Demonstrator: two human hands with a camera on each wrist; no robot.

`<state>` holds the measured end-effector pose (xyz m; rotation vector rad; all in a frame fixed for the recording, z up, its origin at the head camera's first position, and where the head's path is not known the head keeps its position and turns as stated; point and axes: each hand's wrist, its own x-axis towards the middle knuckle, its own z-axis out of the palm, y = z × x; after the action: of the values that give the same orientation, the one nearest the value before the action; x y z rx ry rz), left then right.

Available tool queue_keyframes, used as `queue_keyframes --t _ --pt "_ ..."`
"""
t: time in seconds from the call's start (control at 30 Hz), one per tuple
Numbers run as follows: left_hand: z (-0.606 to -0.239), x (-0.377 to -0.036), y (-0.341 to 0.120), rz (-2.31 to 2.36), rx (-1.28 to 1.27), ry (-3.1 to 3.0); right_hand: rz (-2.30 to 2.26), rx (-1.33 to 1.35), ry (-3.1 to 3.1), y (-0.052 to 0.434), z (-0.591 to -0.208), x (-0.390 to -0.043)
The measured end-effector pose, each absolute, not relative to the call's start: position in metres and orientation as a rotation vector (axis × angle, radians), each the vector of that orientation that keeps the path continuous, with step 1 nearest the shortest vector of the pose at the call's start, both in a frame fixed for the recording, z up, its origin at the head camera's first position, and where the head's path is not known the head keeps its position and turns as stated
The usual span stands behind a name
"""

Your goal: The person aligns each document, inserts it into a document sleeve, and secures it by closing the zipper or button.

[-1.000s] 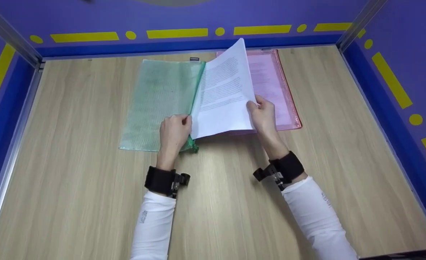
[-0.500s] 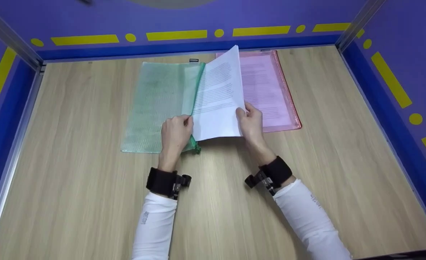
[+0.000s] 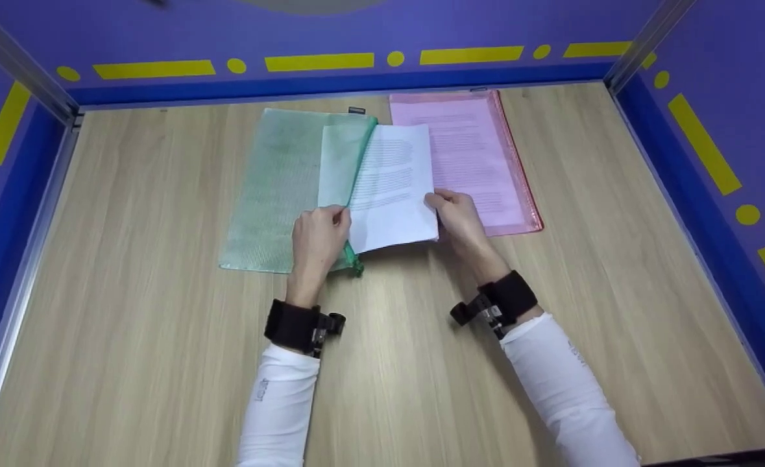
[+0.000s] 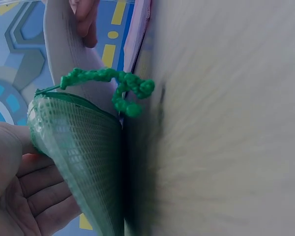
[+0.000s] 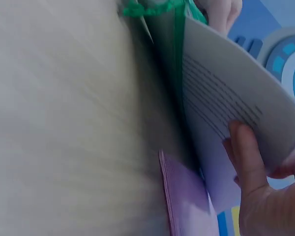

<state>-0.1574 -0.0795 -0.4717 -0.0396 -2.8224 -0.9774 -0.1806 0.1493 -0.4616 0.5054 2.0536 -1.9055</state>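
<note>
A green mesh zipper pouch (image 3: pixel 278 188) lies on the table with its opening to the right. My left hand (image 3: pixel 317 237) pinches the upper layer of that opening near the front corner, lifting it, as the left wrist view shows beside the knotted green cord (image 4: pixel 108 76). Printed paper sheets (image 3: pixel 392 194) sit partly inside the pouch; their left part shows through the mesh. With thumb and fingers my right hand (image 3: pixel 461 217) holds the sheets by their right edge. In the right wrist view the sheets (image 5: pixel 221 83) bend upward between the pouch and that hand.
A pink zipper pouch (image 3: pixel 479 155) with printed paper inside lies behind and to the right, partly under the sheets' right side. Purple-blue walls (image 3: pixel 330 39) with yellow marks border the wooden table (image 3: pixel 161 357) at the back and sides.
The sheets have moved left and down into the green pouch, their far corner dropping to lie flatter. My right hand has shifted slightly left with them; my left hand keeps its pinch.
</note>
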Motion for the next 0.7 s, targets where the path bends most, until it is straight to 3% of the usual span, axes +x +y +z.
queue_keyframes --t 0.3,0.7 --pt "-0.471 -0.157 -0.078 -1.000 -0.025 -2.842 -1.744 0.484 1.982 0.172 -0.458 -0.190" --pt "-0.470 -0.157 -0.074 -0.952 -0.040 -2.823 -1.824 0.460 1.944 0.161 -0.467 -0.188"
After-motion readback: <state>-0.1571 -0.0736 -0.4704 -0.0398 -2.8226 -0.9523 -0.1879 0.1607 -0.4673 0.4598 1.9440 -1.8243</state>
